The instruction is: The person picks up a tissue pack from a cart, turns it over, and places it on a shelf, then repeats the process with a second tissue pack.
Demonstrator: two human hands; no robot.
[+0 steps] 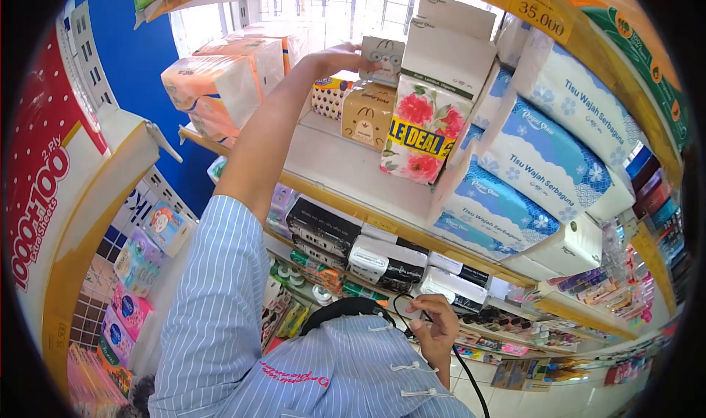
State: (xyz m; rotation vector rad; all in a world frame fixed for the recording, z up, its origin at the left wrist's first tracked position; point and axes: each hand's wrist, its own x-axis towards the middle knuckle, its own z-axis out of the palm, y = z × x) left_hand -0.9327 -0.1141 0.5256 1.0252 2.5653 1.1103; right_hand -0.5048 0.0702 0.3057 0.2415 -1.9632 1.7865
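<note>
My left hand [351,60] reaches up to the shelf, its fingers closed on the edge of a small grey-white box [384,56] with a cartoon face. That box sits above a tan tissue box [366,115] and beside a yellow dotted box [329,96]. Just right of it stands a tall floral tissue pack [423,135] with a "LE DEAL" band. Low in front of my body, my right hand [435,325] has curled fingers around a thin black cable [471,377], which runs on downward.
Blue-and-white facial tissue packs [548,157] are stacked on the right. Peach tissue packs [220,87] stand at the left, behind my forearm. A yellow shelf edge [382,223] crosses below, over black-and-white packs [386,260]. A red panel [44,175] is close at far left.
</note>
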